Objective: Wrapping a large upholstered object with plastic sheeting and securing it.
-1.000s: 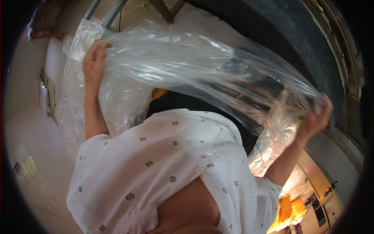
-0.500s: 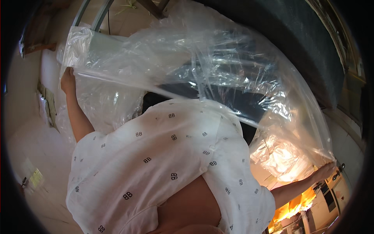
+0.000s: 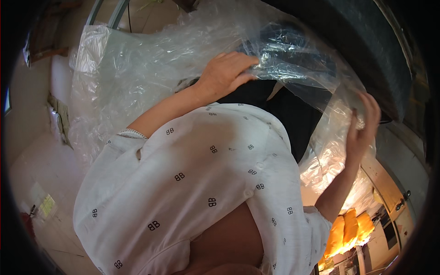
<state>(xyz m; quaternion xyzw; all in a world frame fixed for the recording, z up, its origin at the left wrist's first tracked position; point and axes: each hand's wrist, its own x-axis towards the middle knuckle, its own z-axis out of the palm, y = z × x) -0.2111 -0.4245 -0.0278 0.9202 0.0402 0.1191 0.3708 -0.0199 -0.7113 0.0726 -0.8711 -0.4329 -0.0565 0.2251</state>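
A large sheet of clear plastic film (image 3: 151, 59) spreads across my front, crumpled and shiny. My left hand (image 3: 227, 73) is closed near the middle, its fingertips pinching an edge of the film over my dark-clothed lap (image 3: 293, 110). On the right, my right hand (image 3: 364, 123) is raised against the film, with its thumb apart from its long, slightly bent fingers. Those fingers are a little blurred, and I see no firm grip in them. Below the right hand, bunched film catches warm light.
A dark grey padded surface (image 3: 339, 36) curves along the far right. Pale metal bars (image 3: 118, 13) stand at the upper left. Orange cloth-like material (image 3: 348, 233) lies at the lower right, beside a wooden cabinet-like piece (image 3: 385, 183).
My left hand has come from the far left to the middle and holds the film there. My right hand has moved up and inward, and the stretched film has slackened.
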